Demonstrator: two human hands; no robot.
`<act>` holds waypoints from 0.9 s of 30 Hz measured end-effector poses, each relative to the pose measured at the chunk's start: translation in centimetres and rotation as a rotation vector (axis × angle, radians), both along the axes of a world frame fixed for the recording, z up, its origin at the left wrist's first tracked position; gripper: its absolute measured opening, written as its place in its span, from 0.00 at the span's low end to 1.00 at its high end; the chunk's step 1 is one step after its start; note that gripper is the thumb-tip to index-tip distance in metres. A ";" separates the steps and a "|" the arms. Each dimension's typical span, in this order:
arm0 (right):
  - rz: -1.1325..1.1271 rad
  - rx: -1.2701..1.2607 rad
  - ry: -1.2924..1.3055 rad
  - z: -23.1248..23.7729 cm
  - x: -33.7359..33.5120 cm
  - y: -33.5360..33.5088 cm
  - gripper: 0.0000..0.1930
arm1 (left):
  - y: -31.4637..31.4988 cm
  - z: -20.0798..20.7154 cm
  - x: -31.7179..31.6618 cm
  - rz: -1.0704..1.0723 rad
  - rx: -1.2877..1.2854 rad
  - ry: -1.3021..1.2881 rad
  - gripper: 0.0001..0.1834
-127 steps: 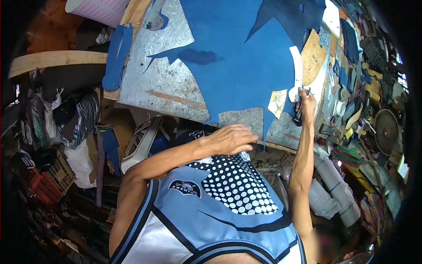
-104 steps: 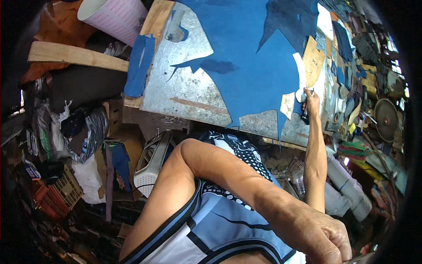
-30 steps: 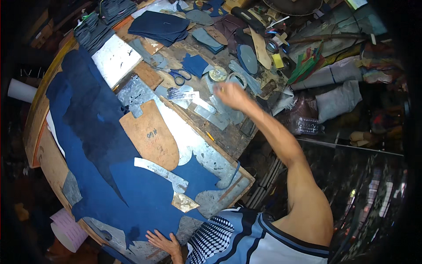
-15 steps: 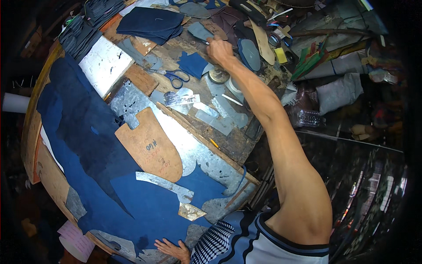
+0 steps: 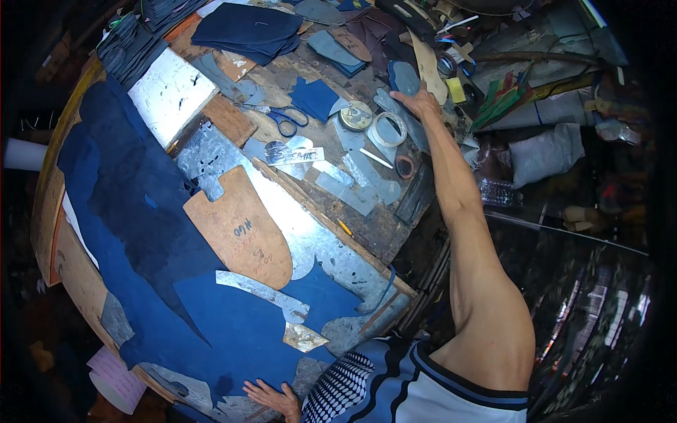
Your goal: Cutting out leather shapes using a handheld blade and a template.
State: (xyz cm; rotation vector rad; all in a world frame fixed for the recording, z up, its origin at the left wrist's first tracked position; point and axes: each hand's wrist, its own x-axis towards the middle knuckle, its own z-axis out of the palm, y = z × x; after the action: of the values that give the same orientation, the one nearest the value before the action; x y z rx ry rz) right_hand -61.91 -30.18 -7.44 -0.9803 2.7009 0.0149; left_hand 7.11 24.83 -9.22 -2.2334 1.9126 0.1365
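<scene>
Blue leather (image 5: 233, 331) is lying spread across the workbench (image 5: 381, 233), its near edge just beside the left hand (image 5: 271, 398), which is resting flat with fingers spread on the bench edge close to the person's chest, holding nothing. The right hand (image 5: 421, 102) is stretching out at full arm's length to the far side of the bench, fingers coming down on a grey pattern piece (image 5: 405, 77); whether it is gripping that piece or only touching it cannot be told from here.

Judging by how things are lying, the cutting work is looking partly done. Dark blue cut pieces (image 5: 247, 28) are already sitting stacked well beyond the right hand, and the leather is showing notched, cut-away edges. Between the hands, a brown cardboard pattern (image 5: 243, 229) and a curved grey strip (image 5: 264, 296) are lying on the leather, apparently not yet cut round. Scissors (image 5: 285, 121), a tape ring (image 5: 388, 129) and a round tin (image 5: 356, 116) are lying just left of the right hand. A good deal of uncut leather is remaining.
</scene>
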 end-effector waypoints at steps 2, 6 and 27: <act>-0.040 -0.070 -0.055 -0.2 -0.3 0.6 0.64 | 0.0 0.3 -0.2 0.007 0.025 -0.024 0.41; 0.027 -0.070 -0.030 -1.0 -1.0 0.7 0.60 | -0.1 0.2 -0.2 0.015 0.016 -0.018 0.41; 0.776 -0.295 0.287 -3.0 10.9 -13.9 0.16 | 0.2 0.6 -0.4 0.050 0.076 0.025 0.41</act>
State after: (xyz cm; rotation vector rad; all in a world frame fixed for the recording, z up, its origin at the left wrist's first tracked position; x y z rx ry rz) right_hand -51.05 -44.06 -10.48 -2.2007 2.4009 -0.1011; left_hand 6.69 24.99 -8.61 -2.2405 1.8326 0.2411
